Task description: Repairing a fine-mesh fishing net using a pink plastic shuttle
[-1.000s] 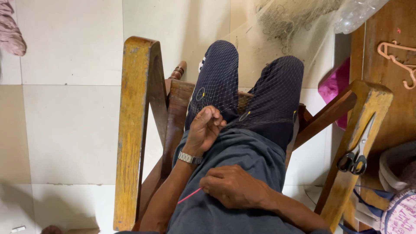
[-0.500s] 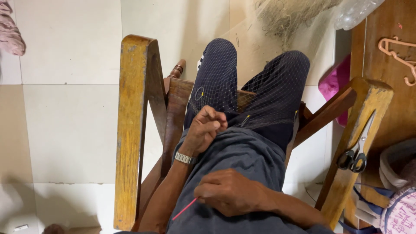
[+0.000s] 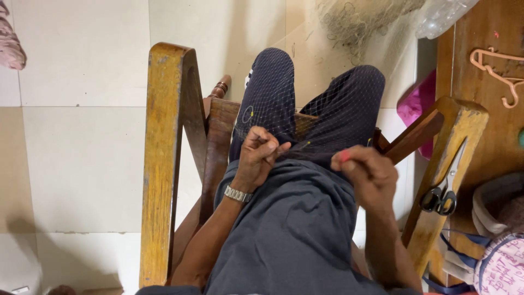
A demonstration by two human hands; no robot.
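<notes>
A thin fishing net (image 3: 327, 117) is draped over my knees as I sit in a wooden armchair (image 3: 164, 158). My left hand (image 3: 261, 155), with a metal wristwatch, pinches the net mesh just above my lap. My right hand (image 3: 367, 173) is raised to the right of it, fingers closed on a small red netting needle (image 3: 345, 156) that shows at the fingertips. A fine line runs between the two hands.
Black-handled scissors (image 3: 443, 191) rest on the chair's right armrest (image 3: 447, 164). A wooden table (image 3: 486, 82) with a pink hanger (image 3: 499, 74) stands at right, bags (image 3: 502, 240) below it. More bundled net (image 3: 360, 19) lies on the tiled floor ahead.
My right hand has lifted from my lap up to the level of my left hand, carrying the red needle. The left hand has kept its pinch on the net.
</notes>
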